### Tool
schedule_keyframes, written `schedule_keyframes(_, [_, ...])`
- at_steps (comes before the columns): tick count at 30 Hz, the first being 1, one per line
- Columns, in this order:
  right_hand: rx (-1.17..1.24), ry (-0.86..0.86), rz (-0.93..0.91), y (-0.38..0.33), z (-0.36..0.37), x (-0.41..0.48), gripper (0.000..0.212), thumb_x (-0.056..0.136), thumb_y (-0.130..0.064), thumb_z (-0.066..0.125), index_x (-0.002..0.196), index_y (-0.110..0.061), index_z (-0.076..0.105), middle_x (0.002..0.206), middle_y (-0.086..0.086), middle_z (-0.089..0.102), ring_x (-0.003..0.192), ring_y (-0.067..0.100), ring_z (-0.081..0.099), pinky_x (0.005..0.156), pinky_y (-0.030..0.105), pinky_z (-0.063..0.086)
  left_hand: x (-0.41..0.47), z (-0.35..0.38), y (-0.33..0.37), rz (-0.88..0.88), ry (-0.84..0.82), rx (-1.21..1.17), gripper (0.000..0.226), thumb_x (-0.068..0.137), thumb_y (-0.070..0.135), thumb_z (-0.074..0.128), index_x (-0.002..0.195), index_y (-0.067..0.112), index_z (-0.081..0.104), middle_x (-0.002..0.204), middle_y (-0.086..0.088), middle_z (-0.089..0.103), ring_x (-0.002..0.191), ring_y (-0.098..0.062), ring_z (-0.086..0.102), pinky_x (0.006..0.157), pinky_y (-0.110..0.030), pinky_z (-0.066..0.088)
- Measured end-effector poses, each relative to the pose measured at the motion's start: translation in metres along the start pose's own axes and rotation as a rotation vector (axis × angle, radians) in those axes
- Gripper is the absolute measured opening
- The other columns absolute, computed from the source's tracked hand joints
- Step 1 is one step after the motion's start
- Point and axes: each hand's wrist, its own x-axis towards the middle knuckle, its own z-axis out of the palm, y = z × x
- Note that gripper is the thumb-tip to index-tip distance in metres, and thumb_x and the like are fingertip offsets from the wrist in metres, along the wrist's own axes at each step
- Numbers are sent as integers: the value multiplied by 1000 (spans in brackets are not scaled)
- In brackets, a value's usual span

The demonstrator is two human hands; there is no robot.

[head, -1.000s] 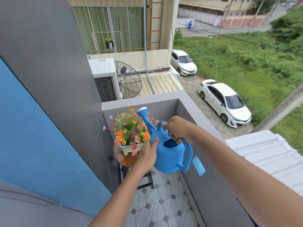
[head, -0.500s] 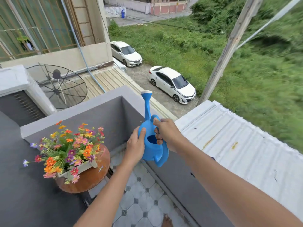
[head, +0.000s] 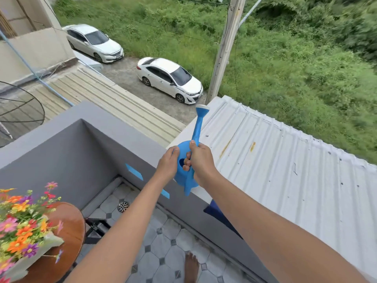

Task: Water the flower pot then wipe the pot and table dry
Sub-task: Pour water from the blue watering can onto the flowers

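Observation:
I hold a blue watering can [head: 184,176] over the top of the grey balcony wall [head: 122,129], its spout [head: 199,123] pointing up and away toward a white metal roof. My right hand [head: 201,160] grips its handle. My left hand [head: 168,164] presses against the can's left side. The white flower pot [head: 30,256], full of orange, pink and purple flowers, stands at the lower left on a small round brown table [head: 69,231], well apart from the can. The tabletop looks glossy.
The balcony floor is grey patterned tile with a round drain [head: 123,206] in the corner. My bare foot [head: 191,266] stands on the tiles. A dark blue cloth [head: 216,213] hangs on the wall under my right arm. Blue tape strips [head: 134,171] mark the wall's inner face.
The watering can has swung right, away from the flowers, to above the balcony wall, spout now upright. Both hands kept hold. My view turned right, leaving the flower pot at the lower left.

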Motion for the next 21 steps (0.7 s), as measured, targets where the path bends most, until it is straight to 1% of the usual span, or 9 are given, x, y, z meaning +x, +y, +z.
schedule_keyframes(2, [27,28,35,2,-4,12,20,104,-28,43,92,-12,48,65,3,42,43,13,40,45,29,38,17,10,-5,-10,-40,24,45,90,54,28,87,18,53,81,-1,57,75,-19,50,71,-36,42])
schedule_keyframes(4, [42,47,69,5,-11,23,21,104,-29,43,93,-13,49,66,4,43,44,14,41,47,30,40,29,17,-11,-24,-88,49,43,88,57,28,83,24,55,81,0,59,75,-19,51,72,-37,43])
schedule_keyframes(6, [45,44,92,9,-15,30,21,104,-30,42,97,-12,49,68,4,43,46,14,41,47,30,41,34,20,-16,-29,-107,58,44,89,59,28,87,27,57,84,1,61,77,-17,54,78,-38,46])
schedule_keyframes(9, [106,29,135,12,-15,36,20,105,-29,43,100,-11,49,68,4,42,47,14,40,46,28,41,37,21,-22,-25,-119,54,46,92,58,28,91,23,57,87,-2,63,80,-16,55,85,-42,48])
schedule_keyframes(11, [162,27,165,16,-15,39,20,105,-29,43,102,-11,49,69,4,42,46,14,41,44,27,41,37,20,-27,-22,-114,63,45,93,57,27,90,22,55,85,-1,62,79,-16,54,84,-44,48])
schedule_keyframes(15, [202,17,168,31,-10,39,19,106,-29,42,106,-11,49,66,3,42,45,13,41,45,27,41,34,18,-36,-22,-104,58,38,97,54,27,86,33,56,86,8,63,81,-14,57,77,-32,46])
schedule_keyframes(17, [190,15,141,35,-9,37,20,106,-29,41,106,-11,49,65,3,43,46,13,43,48,28,43,33,17,-38,-7,-107,68,40,99,53,25,91,30,56,90,6,65,84,-12,59,76,-30,45])
schedule_keyframes(18, [180,15,130,36,-10,37,20,106,-30,42,105,-12,49,65,3,44,47,14,44,50,29,45,34,17,-38,3,-117,79,42,99,55,24,93,29,56,91,2,65,85,-13,59,77,-31,46])
schedule_keyframes(21, [106,-20,110,33,-16,38,21,105,-33,44,103,-13,50,65,2,49,50,14,50,55,31,50,35,15,-37,-9,-154,111,45,95,61,24,98,30,56,99,-8,66,89,-25,61,86,-40,48])
